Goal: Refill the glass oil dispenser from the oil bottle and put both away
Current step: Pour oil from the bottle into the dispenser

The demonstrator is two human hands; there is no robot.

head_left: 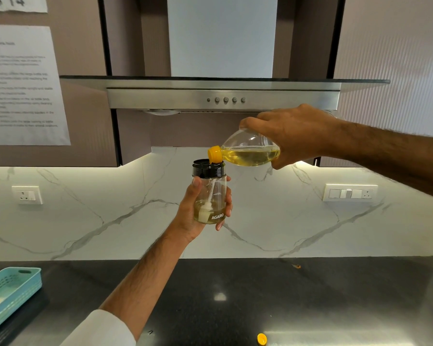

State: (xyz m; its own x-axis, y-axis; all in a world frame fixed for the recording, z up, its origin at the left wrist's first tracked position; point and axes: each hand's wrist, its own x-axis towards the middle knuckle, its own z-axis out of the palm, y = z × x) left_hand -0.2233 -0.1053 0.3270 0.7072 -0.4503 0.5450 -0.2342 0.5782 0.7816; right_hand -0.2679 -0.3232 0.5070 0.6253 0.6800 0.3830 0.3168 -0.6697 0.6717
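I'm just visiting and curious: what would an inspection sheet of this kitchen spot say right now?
Surface: dark counter, glossy, below a marble backsplash.
Job's things: glass dispenser, black top, a little oil at the bottom, held up in the air; oil bottle tipped nearly level, its yellow neck at the dispenser's top.
Clutter: yellow cap lying on the counter's near edge; teal basket at left; small orange speck.
Grips: left hand wraps the dispenser; right hand grips the bottle's body.
Cables: nothing seen.
Surroundings: steel hood above; printed sheets on the left wall; socket left, switch plate right.
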